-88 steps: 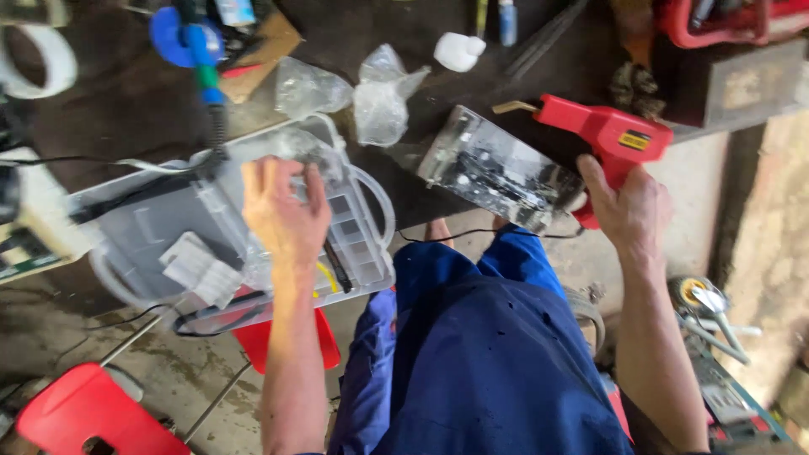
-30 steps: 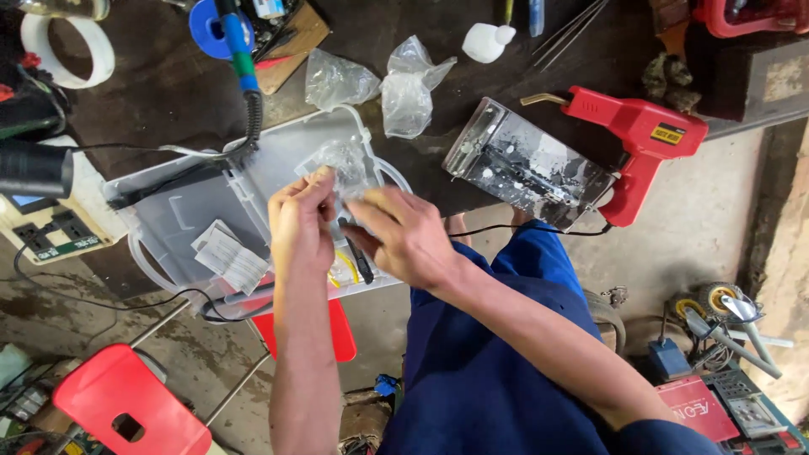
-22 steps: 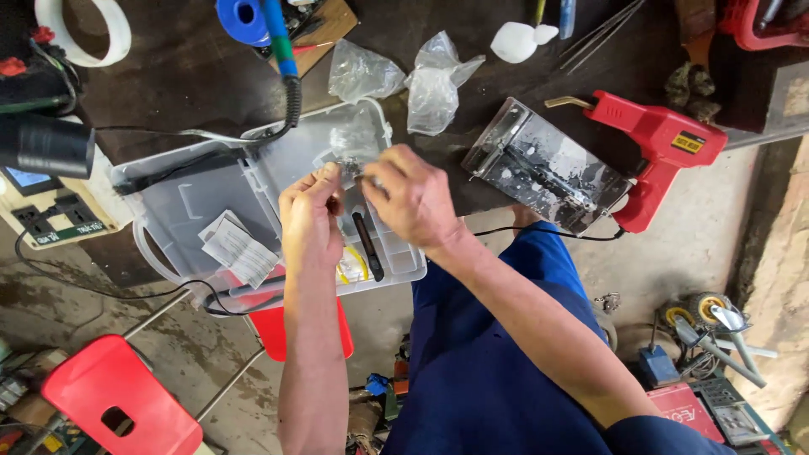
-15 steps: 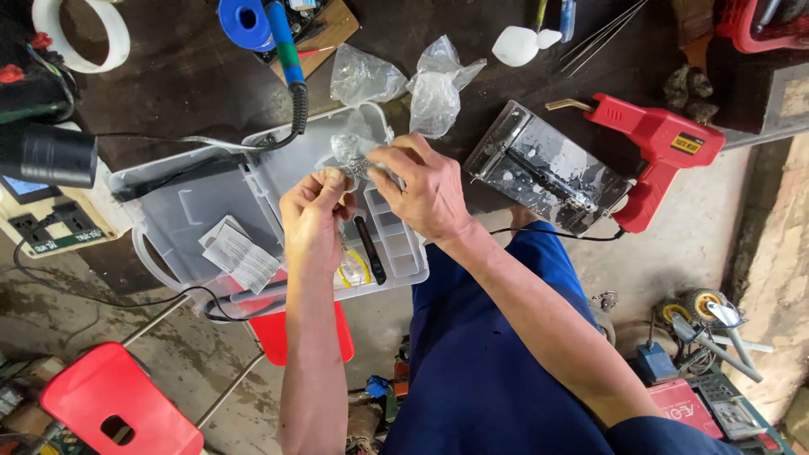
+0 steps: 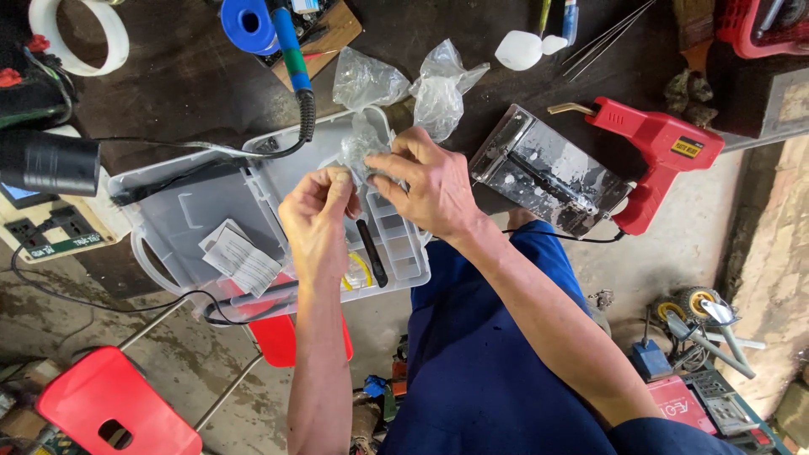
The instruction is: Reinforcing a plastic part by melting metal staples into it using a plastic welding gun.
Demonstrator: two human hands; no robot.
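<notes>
**Small bag held between both hands over the case**

While both hands pinch it, the small clear plastic bag (image 5: 361,152) hangs above the open clear organiser case (image 5: 168,219). Left hand (image 5: 316,223) and right hand (image 5: 425,187) sit close together, fingertips clamped on it. Whether it is opened I cannot tell; two more bags (image 5: 404,84) lie beyond.

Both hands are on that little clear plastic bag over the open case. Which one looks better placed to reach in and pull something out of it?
Probably the right hand: its fingers lie over the top of the small clear bag, while the left hand pinches it from below, steadying it above the clear plastic case.
</notes>
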